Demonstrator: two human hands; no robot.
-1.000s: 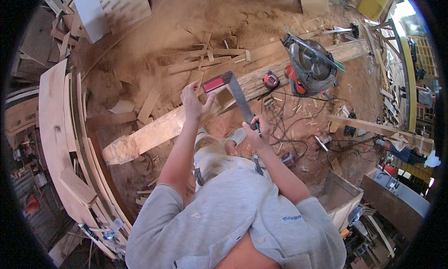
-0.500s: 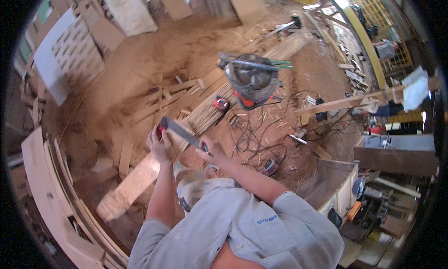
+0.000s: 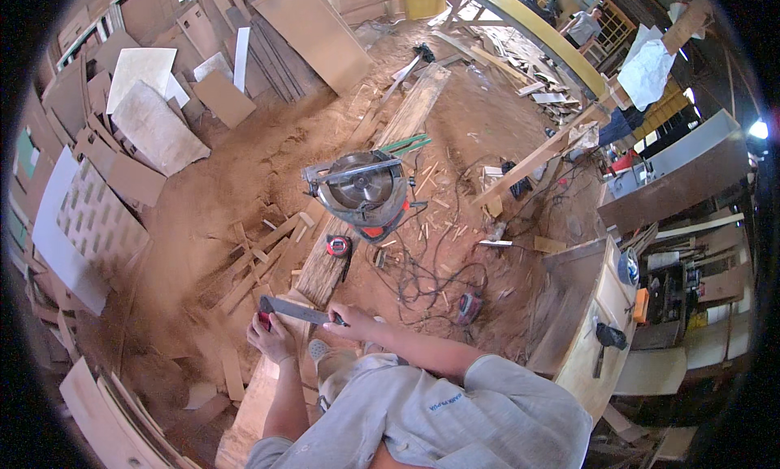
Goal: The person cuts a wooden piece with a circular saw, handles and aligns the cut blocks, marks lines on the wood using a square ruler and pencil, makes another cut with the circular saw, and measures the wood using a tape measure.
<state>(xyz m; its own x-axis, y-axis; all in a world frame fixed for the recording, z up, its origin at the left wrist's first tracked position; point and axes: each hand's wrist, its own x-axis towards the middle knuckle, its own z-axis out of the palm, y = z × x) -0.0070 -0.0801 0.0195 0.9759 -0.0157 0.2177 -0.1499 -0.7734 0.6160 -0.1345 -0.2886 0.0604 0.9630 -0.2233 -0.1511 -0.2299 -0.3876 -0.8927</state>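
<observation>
My right hand (image 3: 348,320) is closed round the dark handle of a broad-bladed knife (image 3: 296,310), which points left. At its far end my left hand (image 3: 272,339) is closed on a small red object (image 3: 265,319), mostly hidden by the fingers and right beside the blade. Both hands are above a long wooden plank (image 3: 323,274) that runs from near my legs to the far side. Farther along the plank rests a circular saw (image 3: 361,191), its round blade facing up. A red and black tape measure (image 3: 338,245) lies between the saw and my hands.
Loose wood strips (image 3: 260,254) lie left of the plank. Tangled cables (image 3: 422,282) and a red and dark device (image 3: 469,308) are on the sawdust-covered floor to the right. A wooden cabinet box (image 3: 597,306) stands at my right; boards (image 3: 158,128) lean at the left.
My view has turned, so the saw and tape measure appear lower and farther left. Both hands keep their hold on the knife and the red object, slightly lower in view.
</observation>
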